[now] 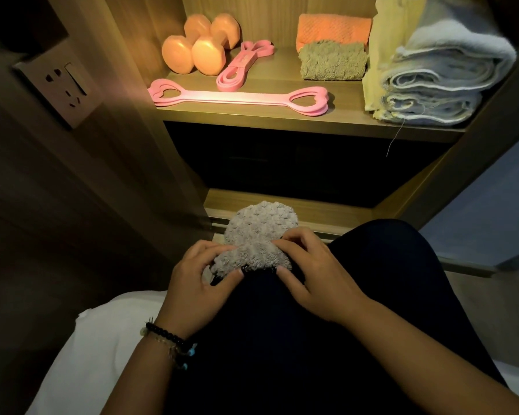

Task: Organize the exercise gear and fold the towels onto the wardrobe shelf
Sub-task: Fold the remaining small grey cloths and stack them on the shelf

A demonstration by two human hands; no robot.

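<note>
Grey towel (pixel 253 235), fluffy and bumpy, is pinched at its near edge by left hand (pixel 197 280) and right hand (pixel 310 274).

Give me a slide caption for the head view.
Both hands fold a grey towel below the shelf.

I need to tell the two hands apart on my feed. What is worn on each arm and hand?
The left hand has a black beaded bracelet at the wrist, with a thinner strand carrying small blue beads beside it. The right hand and its forearm are bare: no sleeve, watch or ring shows. Neither hand is gloved.
</note>
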